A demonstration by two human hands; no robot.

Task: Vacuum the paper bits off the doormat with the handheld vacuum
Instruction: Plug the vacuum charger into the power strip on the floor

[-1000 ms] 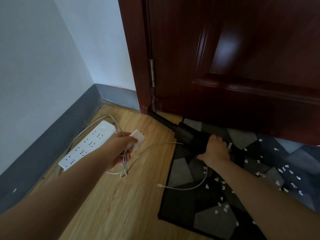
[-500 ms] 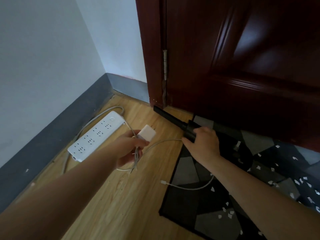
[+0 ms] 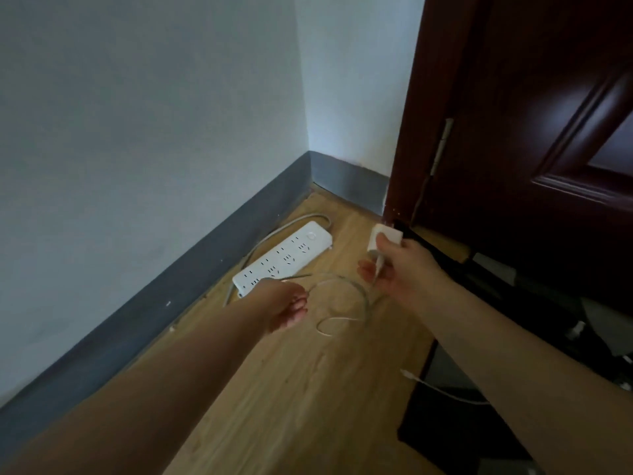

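Note:
My right hand [image 3: 400,272] grips a white charger plug [image 3: 386,235] just above the floor, near the door's hinge corner. Its white cable [image 3: 356,289] loops down to my left hand [image 3: 286,306], whose curled fingers hold the cable. The cable's free end [image 3: 407,373] lies at the edge of the dark patterned doormat [image 3: 442,426]. The black handheld vacuum [image 3: 450,258] lies on the floor along the door's foot, behind my right hand, with neither hand on it. A few white paper bits [image 3: 579,326] show on the mat at the far right; most of the mat is out of frame.
A white power strip [image 3: 286,258] with its grey cord lies on the wooden floor beside the grey skirting board [image 3: 191,279]. The dark red door [image 3: 534,138] stands close on the right. Bare wooden floor [image 3: 291,389] lies between my arms.
My right hand let go of the vacuum and took the charger plug from my left hand. My left hand now holds only the cable. The view swung left, away from the mat.

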